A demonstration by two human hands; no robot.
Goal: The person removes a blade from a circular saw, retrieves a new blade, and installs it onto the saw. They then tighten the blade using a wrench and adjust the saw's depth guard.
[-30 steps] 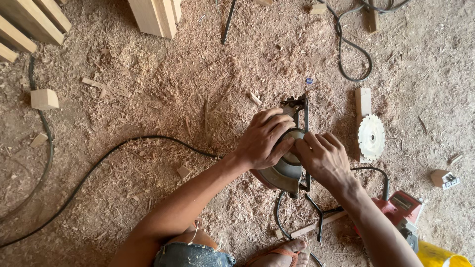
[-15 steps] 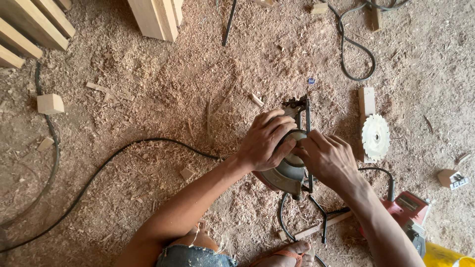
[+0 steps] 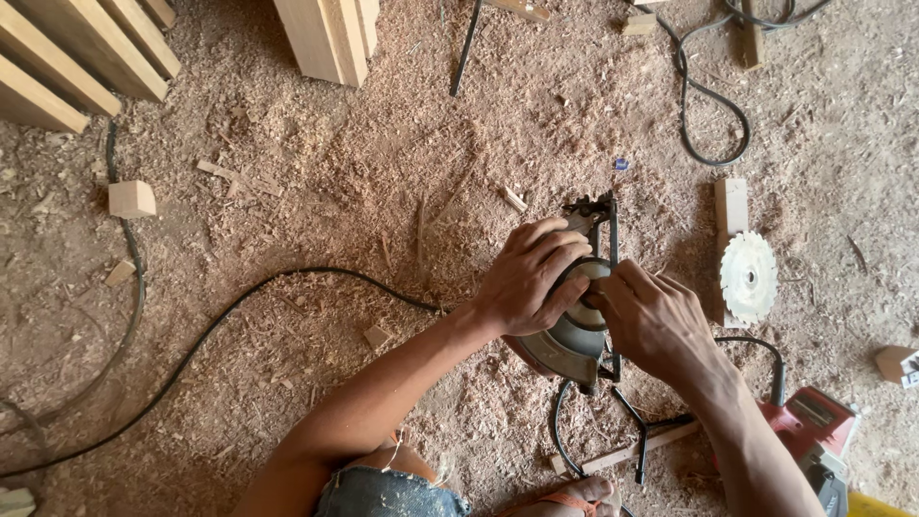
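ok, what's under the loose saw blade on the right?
The toothed saw blade lies flat on a small wood offcut, which sticks out past its far edge, on the sawdust floor. Whatever is directly beneath it is hidden.

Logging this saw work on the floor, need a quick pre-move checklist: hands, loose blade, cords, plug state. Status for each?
1. Both hands on the tool: ok. Left hand lies over the circular saw; right hand presses at its hub.
2. Blade seated in the saw: cannot tell; the hands cover the hub.
3. Loose saw blade out of the way: ok. It lies flat on a wood offcut right of the hands, untouched.
4. Saw unplugged: cannot tell. The black cord runs out of frame.
5. Floor footing: not ok. Sawdust, wood scraps and cords lie around the work spot.
6. Red power tool apart from the right forearm: cannot tell.
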